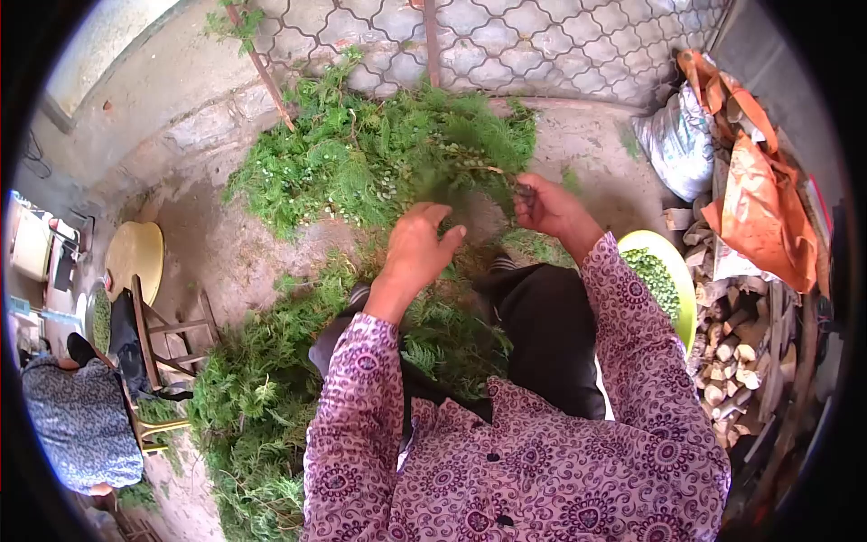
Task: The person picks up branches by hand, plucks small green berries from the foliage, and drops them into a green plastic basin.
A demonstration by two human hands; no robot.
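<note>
Roughly leftward, the blurred sprig (459, 186).

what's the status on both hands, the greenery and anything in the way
Right hand pinching a blurred green sprig. Left hand open, apparently empty. Leafy pile beyond; nothing visibly blocking either hand.

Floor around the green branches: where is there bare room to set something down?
Bare floor lies between the far branches and the round yellow object; another mostly bare patch separates those branches from the white sack. Crowded: between the legs, left among near branches, right by the bowl and firewood.
</note>
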